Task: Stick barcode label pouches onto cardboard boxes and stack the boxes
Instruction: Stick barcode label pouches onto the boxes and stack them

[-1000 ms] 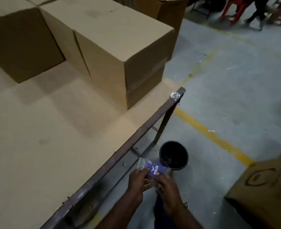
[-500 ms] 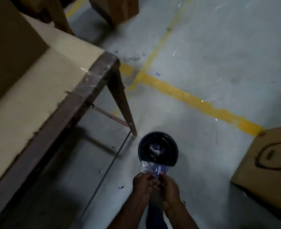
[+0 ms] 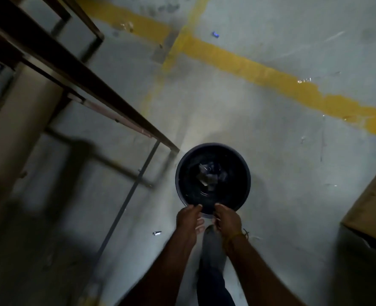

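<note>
I look straight down at a round black bin (image 3: 213, 151) on the floor, with pale paper scraps (image 3: 208, 175) at its bottom. My left hand (image 3: 188, 221) and my right hand (image 3: 226, 219) hover side by side over the bin's near rim, thumbs and forefingers pinched towards each other. No label pouch shows between them, and whether either hand holds anything is hidden. The corner of a brown cardboard box (image 3: 370, 199) shows at the right edge.
The dark metal table frame (image 3: 90, 89) with its leg and braces runs diagonally across the left. A yellow floor line (image 3: 271, 76) crosses the grey concrete beyond the bin. My shoe (image 3: 212, 246) stands just behind the bin. Small litter (image 3: 156, 233) lies on the floor.
My view has tipped down from the table and its boxes to the bin directly below. The blue-printed pouch that stuck up between my fingers is no longer visible.
</note>
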Motion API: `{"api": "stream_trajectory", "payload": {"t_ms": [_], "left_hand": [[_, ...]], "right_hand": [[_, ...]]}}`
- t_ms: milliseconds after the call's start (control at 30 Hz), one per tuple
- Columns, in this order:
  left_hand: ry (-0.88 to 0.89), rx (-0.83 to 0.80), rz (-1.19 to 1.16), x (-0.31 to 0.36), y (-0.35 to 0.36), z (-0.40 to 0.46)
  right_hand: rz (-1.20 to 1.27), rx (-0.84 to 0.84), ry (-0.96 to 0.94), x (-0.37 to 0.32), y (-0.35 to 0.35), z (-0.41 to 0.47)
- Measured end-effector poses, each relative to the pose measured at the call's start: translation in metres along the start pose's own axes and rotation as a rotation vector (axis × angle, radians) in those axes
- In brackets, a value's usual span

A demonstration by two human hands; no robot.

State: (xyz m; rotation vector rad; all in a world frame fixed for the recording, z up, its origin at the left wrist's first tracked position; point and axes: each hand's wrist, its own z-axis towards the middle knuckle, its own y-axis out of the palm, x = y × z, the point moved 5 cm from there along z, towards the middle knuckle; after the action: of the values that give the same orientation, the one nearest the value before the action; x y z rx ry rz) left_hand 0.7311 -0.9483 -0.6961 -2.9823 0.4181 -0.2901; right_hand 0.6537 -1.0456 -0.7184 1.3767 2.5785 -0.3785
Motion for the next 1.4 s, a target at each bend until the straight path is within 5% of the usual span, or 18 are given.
{"api": "stream_trajectory", "payload": {"t_ms": [400,700,1100,1400], "left_hand": [[0.190,-0.023,-0.060,-0.005,-0.078,-0.118],[0.367,-0.010,-0.114,-0.070,-0.266,-0.262],[0.331,0.277,-0.636,-0.315,-0.575,-0.393],[0.131,0.566,-1.233,-0.512,-0.661,-0.464]], "right_hand": [[-0.206,-0.048,-0.277,0.003,0.023,-0.150],[-0.497,-0.147,-0.386,0.106,0.064,-0.352],[-1.371,-0.563,-0.635,0.377,0.183,-0.584],[-2.037,-1.033,-0.878,0.536,0.236,-0.673]]}}
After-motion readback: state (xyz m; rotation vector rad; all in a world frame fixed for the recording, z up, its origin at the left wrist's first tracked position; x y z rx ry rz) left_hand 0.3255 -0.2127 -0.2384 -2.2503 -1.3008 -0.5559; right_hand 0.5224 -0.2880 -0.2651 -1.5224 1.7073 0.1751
